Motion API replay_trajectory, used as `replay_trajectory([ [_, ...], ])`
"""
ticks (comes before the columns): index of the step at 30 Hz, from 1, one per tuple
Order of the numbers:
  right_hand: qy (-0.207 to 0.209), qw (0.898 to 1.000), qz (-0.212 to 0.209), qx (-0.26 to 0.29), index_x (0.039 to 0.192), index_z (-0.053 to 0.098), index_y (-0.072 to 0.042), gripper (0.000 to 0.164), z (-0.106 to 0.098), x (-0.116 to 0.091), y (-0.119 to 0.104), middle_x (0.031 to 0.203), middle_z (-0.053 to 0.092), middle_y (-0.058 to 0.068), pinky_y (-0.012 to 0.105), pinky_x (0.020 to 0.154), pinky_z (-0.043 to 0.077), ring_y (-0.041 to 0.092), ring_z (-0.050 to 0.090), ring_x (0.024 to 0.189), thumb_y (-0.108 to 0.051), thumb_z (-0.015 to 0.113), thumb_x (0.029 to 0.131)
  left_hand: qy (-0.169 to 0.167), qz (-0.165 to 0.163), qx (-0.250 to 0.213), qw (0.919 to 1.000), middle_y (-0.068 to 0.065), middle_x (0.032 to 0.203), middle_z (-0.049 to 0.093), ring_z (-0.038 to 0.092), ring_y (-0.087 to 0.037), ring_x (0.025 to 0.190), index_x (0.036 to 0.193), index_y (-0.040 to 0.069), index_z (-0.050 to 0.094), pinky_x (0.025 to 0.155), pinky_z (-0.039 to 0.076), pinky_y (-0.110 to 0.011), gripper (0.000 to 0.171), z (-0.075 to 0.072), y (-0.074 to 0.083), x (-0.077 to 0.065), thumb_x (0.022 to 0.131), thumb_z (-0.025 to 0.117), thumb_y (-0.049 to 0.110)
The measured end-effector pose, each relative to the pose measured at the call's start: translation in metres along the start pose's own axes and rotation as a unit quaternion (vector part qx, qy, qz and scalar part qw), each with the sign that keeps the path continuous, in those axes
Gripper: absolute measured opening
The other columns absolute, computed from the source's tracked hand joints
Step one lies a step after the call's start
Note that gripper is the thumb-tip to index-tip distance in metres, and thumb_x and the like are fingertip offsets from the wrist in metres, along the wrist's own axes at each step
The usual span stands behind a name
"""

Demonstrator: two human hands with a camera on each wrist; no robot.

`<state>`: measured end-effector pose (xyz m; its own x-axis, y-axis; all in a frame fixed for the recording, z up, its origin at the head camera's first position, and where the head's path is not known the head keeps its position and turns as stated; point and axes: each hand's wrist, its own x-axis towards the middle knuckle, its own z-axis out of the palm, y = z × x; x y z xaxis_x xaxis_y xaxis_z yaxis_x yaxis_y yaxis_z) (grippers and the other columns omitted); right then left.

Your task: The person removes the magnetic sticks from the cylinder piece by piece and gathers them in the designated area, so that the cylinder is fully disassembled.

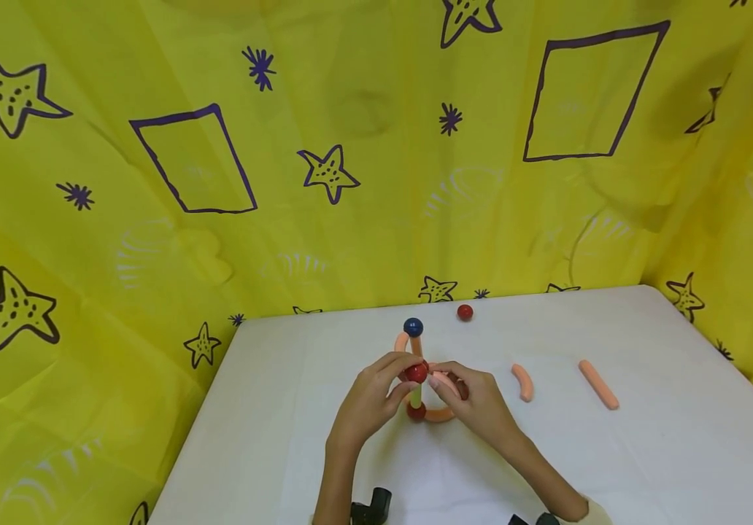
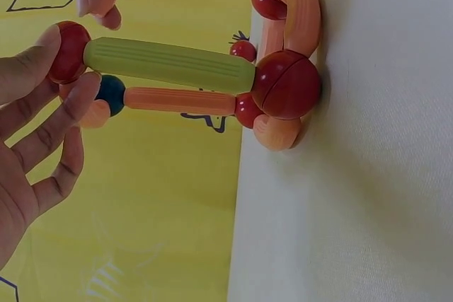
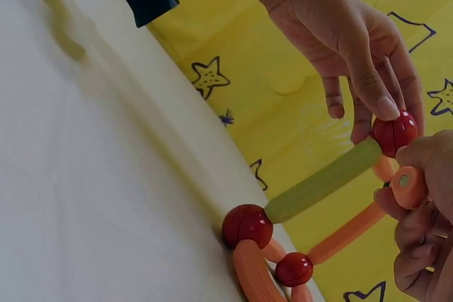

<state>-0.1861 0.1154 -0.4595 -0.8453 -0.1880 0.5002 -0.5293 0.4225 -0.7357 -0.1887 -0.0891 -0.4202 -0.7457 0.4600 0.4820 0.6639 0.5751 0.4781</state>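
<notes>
A construction of balls and rods stands on the white table. Its base has red balls (image 2: 287, 84) and curved orange rods (image 3: 256, 274). A green rod (image 2: 170, 65) rises from one base ball, and an orange rod (image 2: 180, 100) topped by a blue ball (image 1: 413, 327) rises behind it. My left hand (image 1: 366, 397) pinches the red ball (image 1: 416, 373) at the green rod's top between thumb and fingers. My right hand (image 1: 481, 408) grips a loose-ended orange rod (image 1: 446, 384) close beside that ball; the right fingers partly cover the rod.
Farther back on the white table (image 1: 284, 437) lies a single red ball (image 1: 465, 313). To the right are a short curved orange rod (image 1: 522, 383) and a straight orange rod (image 1: 598, 384). A yellow patterned curtain (image 1: 350, 248) surrounds the table's back and sides.
</notes>
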Motion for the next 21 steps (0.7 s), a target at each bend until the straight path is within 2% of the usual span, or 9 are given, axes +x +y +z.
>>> replay_trajectory([
  [4, 0.000, 1.000, 0.008, 0.005, 0.108, 0.070, -0.013, 0.017, -0.006, 0.002, 0.005, 0.072, 0.059, -0.006, 0.018, 0.042, 0.032, -0.003, 0.034, 0.046, -0.018, 0.069, 0.092, 0.002, 0.006, 0.009, 0.9999, 0.002, 0.120, 0.065, 0.064, -0.011, 0.104, 0.122, 0.013, 0.064, 0.089, 0.053, -0.024, 0.035, 0.000, 0.001, 0.000, 0.088, 0.071, 0.015],
  [8, -0.006, 0.999, 0.035, -0.022, 0.109, 0.070, -0.011, 0.018, -0.013, 0.004, 0.008, 0.077, 0.066, -0.001, 0.019, 0.042, 0.034, -0.002, 0.036, 0.046, -0.019, 0.066, 0.094, 0.000, -0.002, 0.011, 0.9999, 0.003, 0.120, 0.065, 0.064, -0.011, 0.105, 0.122, 0.014, 0.064, 0.088, 0.053, -0.024, 0.034, -0.001, 0.001, -0.002, 0.088, 0.070, 0.016],
  [14, -0.026, 0.994, 0.107, -0.026, 0.120, 0.066, -0.004, 0.029, -0.028, 0.006, 0.014, 0.088, 0.068, 0.008, 0.020, 0.045, 0.036, 0.002, 0.044, 0.053, -0.022, 0.061, 0.097, -0.004, -0.012, 0.005, 0.9999, 0.003, 0.121, 0.064, 0.063, -0.010, 0.106, 0.122, 0.015, 0.064, 0.090, 0.053, -0.024, 0.033, 0.000, 0.002, -0.003, 0.089, 0.070, 0.016],
  [18, -0.034, 0.992, 0.121, -0.029, 0.127, 0.061, 0.001, 0.036, -0.040, 0.007, 0.019, 0.090, 0.068, 0.010, 0.021, 0.049, 0.042, 0.003, 0.053, 0.059, -0.023, 0.056, 0.100, -0.005, -0.008, 0.003, 1.0000, 0.003, 0.120, 0.065, 0.063, -0.009, 0.105, 0.122, 0.015, 0.064, 0.087, 0.053, -0.023, 0.033, 0.001, 0.003, -0.003, 0.089, 0.069, 0.017],
  [21, -0.026, 0.990, 0.132, -0.049, 0.126, 0.061, -0.001, 0.038, -0.049, 0.010, 0.025, 0.091, 0.068, 0.010, 0.022, 0.052, 0.043, 0.004, 0.055, 0.063, -0.028, 0.056, 0.100, -0.003, -0.006, 0.003, 1.0000, 0.004, 0.120, 0.065, 0.063, -0.009, 0.104, 0.122, 0.015, 0.064, 0.087, 0.053, -0.023, 0.033, 0.000, 0.003, -0.001, 0.089, 0.069, 0.016],
])
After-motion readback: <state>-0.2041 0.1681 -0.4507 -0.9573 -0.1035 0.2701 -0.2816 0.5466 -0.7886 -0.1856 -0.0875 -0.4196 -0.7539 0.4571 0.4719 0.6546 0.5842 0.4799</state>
